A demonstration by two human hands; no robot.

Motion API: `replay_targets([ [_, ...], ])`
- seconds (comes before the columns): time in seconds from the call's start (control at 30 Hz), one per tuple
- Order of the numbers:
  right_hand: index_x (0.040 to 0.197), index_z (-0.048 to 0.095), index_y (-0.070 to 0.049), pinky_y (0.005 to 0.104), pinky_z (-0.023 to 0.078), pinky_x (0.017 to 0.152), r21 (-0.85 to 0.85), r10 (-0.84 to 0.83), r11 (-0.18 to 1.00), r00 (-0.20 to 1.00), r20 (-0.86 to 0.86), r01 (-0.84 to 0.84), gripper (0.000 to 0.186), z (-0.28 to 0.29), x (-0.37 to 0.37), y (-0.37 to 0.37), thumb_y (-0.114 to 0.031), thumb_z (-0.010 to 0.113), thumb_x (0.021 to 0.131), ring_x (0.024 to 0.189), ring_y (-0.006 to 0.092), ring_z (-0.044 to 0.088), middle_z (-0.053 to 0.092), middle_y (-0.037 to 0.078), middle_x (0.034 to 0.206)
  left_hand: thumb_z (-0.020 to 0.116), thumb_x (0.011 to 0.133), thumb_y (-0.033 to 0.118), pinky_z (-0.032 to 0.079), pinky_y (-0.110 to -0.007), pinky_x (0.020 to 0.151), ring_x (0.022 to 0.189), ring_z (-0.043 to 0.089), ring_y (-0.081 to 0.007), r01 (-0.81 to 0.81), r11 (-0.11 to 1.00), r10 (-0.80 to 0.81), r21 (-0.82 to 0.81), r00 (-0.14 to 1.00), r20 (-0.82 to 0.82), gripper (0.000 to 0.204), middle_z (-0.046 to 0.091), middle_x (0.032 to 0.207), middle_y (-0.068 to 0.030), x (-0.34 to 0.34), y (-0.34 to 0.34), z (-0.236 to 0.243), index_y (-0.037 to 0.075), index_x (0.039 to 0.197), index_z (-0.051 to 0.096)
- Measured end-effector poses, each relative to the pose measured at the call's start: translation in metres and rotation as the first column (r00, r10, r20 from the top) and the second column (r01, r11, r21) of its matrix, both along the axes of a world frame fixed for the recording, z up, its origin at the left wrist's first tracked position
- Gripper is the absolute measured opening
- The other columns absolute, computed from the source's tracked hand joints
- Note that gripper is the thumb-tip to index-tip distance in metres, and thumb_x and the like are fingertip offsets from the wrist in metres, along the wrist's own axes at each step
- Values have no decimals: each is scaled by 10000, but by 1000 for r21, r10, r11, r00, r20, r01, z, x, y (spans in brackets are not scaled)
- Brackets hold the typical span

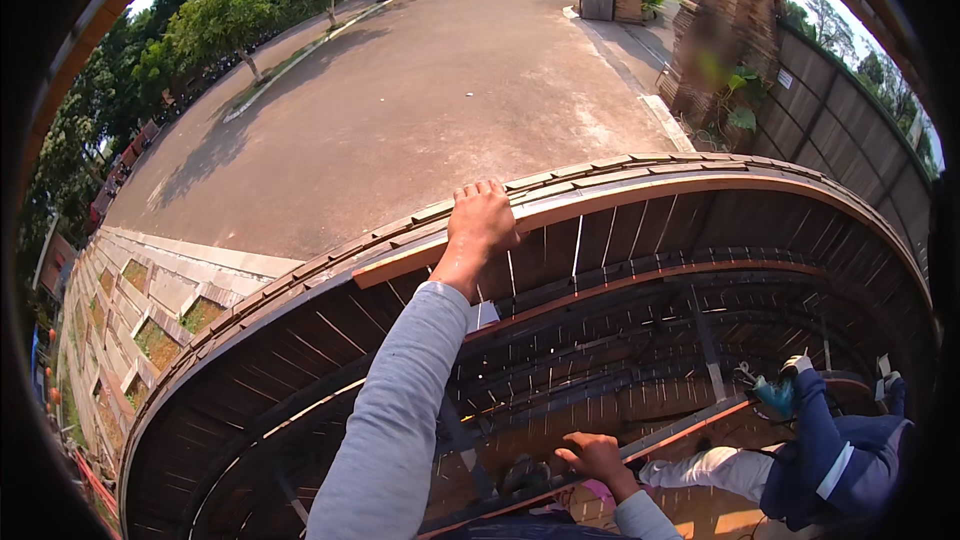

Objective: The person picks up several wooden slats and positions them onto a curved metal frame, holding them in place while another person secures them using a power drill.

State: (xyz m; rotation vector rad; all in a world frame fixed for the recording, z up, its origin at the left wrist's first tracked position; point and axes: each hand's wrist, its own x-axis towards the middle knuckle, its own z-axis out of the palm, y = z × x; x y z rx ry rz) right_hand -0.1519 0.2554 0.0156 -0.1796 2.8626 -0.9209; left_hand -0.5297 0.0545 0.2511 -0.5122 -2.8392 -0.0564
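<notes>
My left hand, at the end of a grey sleeve, is closed over the top edge of a curved, dark wooden slatted wall. Under its palm runs a reddish-brown wooden strip that follows the curve. Just below my wrist a small white piece shows against the slats. Lower down, my right hand rests on a narrower rail with a reddish top, its fingers curled over it. Part of that grip is hidden by the hand itself.
At the lower right a co-worker in a blue top and light trousers bends near the wall, a teal object by one gloved hand. Dark metal posts cross the structure. Beyond lie a paved yard, a brick pillar and trees.
</notes>
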Motion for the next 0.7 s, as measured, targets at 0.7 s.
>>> replay_targets([
  [0.7,868,781,-159,426,427,901,156,-700,613,624,-346,775,417,-31,25,-10,-549,647,926,885,245,682,754,44,849,871,731,462,547,-467,967,1105,675,-401,104,995,-103,-7,977,-185,772,677,1163,-249,-9,-5,-18,-95,1189,594],
])
